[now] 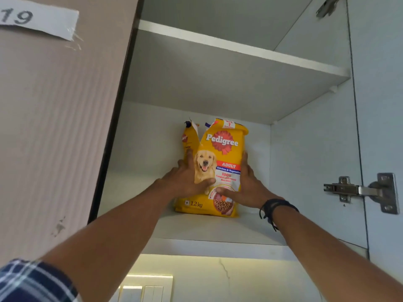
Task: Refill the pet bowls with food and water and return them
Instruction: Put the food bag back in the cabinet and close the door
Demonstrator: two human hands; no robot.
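Yellow food bag (224,144): upright on the cabinet shelf (218,227), top torn open
Left hand (184,182): grips the bag's left side
Right hand (246,188): grips its right side

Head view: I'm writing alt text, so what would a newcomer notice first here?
The upright yellow plastic dog-food bag stands out on the white lower shelf, gripped at its sides by the left hand and right hand. Next comes the white paper label marked 19 on the beige door at upper left.
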